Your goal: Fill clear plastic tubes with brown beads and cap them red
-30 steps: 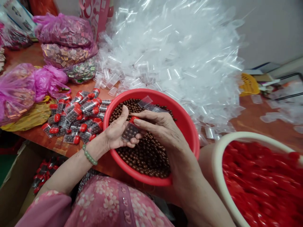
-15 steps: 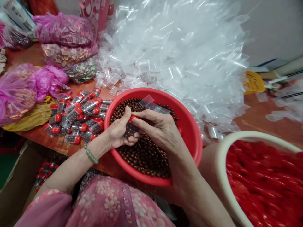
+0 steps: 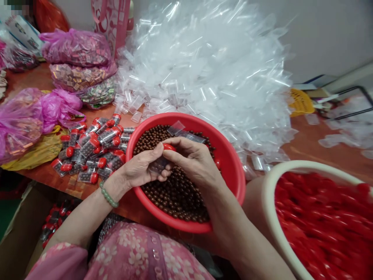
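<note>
Over a red basin (image 3: 239, 171) of small brown balls (image 3: 175, 194), my left hand (image 3: 145, 165) is wrapped round a clear plastic container (image 3: 157, 165). Its contents are partly hidden by my fingers. My right hand (image 3: 192, 157) pinches a red cap (image 3: 169, 147) at the container's top, with the thumb and fingers closed on it. Both hands meet at the cap. Two clear empty sleeves lie on the balls behind my right hand, and a small red piece (image 3: 217, 164) rests at the basin's right side.
Filled red-capped containers (image 3: 93, 146) lie left of the basin. Behind it rises a large heap of clear sleeves (image 3: 210, 66). A cream bucket (image 3: 269, 194) of red caps stands right. Pink bags (image 3: 77, 48) sit back left; a carton (image 3: 20, 221) is below left.
The camera view has shifted slightly, moving most things a little left and down. Both hands stay together on the container and cap.
</note>
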Action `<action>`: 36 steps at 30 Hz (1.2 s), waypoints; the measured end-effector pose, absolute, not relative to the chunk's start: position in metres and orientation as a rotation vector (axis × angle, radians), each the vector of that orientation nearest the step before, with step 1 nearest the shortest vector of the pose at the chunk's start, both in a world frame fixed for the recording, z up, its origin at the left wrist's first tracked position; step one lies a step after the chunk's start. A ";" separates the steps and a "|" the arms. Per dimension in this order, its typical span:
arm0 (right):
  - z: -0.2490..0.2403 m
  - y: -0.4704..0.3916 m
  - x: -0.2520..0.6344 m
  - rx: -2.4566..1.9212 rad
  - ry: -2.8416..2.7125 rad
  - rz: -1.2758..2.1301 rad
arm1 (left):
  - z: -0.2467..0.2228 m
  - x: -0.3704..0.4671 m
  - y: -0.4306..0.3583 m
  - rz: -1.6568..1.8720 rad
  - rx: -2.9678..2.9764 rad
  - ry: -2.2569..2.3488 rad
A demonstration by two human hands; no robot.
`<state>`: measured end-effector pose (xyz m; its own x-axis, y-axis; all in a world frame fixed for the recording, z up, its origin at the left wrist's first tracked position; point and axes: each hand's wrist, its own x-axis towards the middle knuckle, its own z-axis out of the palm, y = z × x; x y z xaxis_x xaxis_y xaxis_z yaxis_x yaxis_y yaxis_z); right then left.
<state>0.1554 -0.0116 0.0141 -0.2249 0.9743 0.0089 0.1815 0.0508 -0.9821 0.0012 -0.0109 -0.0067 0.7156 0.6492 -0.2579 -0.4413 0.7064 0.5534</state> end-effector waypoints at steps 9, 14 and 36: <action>0.009 -0.004 0.178 -1.248 -1.254 1.150 | -0.004 -0.005 -0.012 0.658 0.502 0.417; 0.003 -0.015 0.190 -1.364 -2.148 0.987 | -0.012 -0.007 -0.010 0.717 0.499 0.393; 0.051 -0.004 0.158 -1.257 -1.641 0.925 | -0.015 -0.007 -0.012 0.763 0.491 0.401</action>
<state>0.1580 -0.0039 0.0511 -0.1341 0.9735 0.1853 0.3458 0.2212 -0.9119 -0.0065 -0.0117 -0.0148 0.6581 0.7345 -0.1657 -0.5533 0.6210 0.5552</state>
